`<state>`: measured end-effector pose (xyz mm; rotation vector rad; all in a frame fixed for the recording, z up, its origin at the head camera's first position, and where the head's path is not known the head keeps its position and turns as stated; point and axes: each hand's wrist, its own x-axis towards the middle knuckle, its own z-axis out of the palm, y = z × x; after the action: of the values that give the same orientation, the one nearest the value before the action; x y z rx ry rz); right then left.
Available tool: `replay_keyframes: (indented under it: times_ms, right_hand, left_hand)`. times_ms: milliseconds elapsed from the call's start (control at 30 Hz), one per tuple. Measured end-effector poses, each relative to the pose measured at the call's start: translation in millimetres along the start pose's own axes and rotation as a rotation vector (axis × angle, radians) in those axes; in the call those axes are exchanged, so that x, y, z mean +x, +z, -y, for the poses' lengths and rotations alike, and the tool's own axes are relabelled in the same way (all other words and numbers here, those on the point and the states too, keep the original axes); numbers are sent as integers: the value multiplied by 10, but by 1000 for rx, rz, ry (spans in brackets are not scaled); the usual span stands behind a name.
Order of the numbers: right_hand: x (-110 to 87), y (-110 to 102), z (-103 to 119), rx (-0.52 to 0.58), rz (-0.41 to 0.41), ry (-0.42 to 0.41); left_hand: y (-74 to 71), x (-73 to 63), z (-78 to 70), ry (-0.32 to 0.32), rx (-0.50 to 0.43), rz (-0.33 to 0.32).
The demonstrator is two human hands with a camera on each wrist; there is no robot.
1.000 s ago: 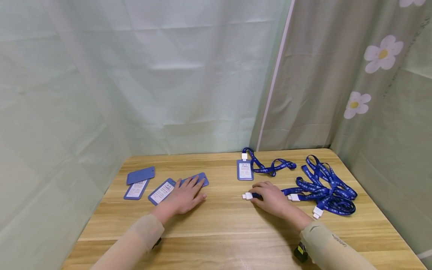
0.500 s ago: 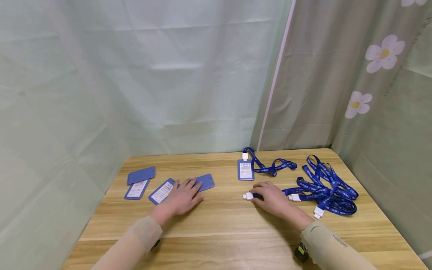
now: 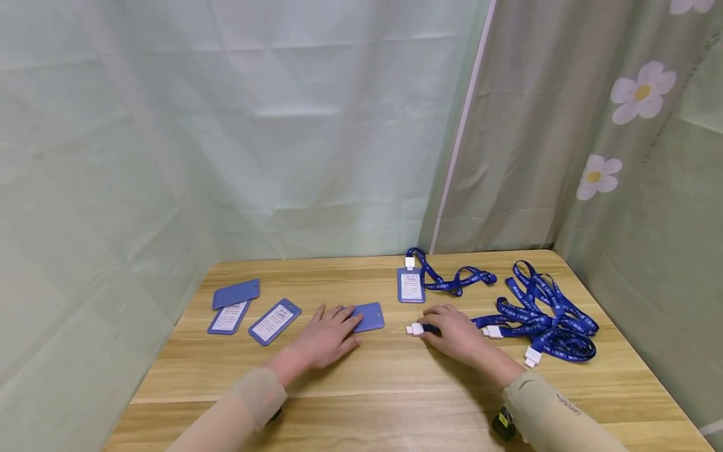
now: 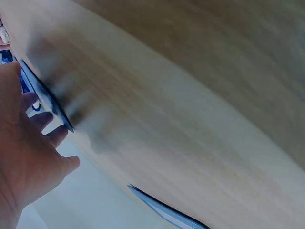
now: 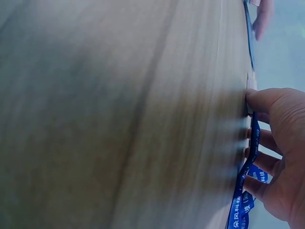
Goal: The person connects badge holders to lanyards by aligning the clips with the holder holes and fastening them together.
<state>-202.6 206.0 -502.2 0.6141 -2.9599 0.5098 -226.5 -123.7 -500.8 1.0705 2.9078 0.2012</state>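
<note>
My left hand (image 3: 324, 339) rests its extended fingers on the left part of a blue card holder (image 3: 370, 316), which lies blank side up on the table. In the left wrist view the fingertips overlap the thin holder (image 4: 45, 95). My right hand (image 3: 454, 334) holds a blue lanyard just behind its white clip (image 3: 417, 329), and the clip points left toward the holder. The right wrist view has the thumb at the clip, with the printed strap (image 5: 245, 174) running under the fingers. A short gap separates the clip from the holder's slotted end.
Another card holder (image 3: 275, 321) lies card side up at left, beside two overlapping ones (image 3: 236, 294). At the back, a holder (image 3: 410, 285) is joined to a lanyard (image 3: 460, 280). Several tangled lanyards (image 3: 550, 320) lie right on the wooden table (image 3: 361, 402). Curtains surround it.
My left hand has slid the blue card holder right and slightly nearer, away from the card holder at left and toward the clip. The right hand has stayed in place on the lanyard.
</note>
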Motion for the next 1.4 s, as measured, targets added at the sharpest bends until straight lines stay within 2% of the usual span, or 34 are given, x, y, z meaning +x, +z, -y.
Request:
replay_keyframes:
  times_ms: [200,367,800,933,1067,1200,1300,1400]
  right_hand:
    - [-2,10,1,-6,-5,-1]
    - [-1,5,4,-7,-5,-1]
    - [8,-13,11,-11,10,7]
    - [2,-22,19,-5,14,11]
    - [3,-15,15,-7,15,15]
    - [5,-3,7,-10,13,15]
    - [4,1,6,-9,15,21]
    - [6,5,6,-9,18,27]
  left_hand:
    - [-12,-5,69,-21,20,-35]
    - [-12,-16,127,0,26,-77]
    - [-47,25,129,19,82,-106]
    - [-67,31,144,39,69,-156]
    - [-84,37,154,58,84,-244]
    - [-116,48,161,34,130,-314]
    - [-152,75,162,-6,127,-334]
    - [-198,113,152,-75,36,-315]
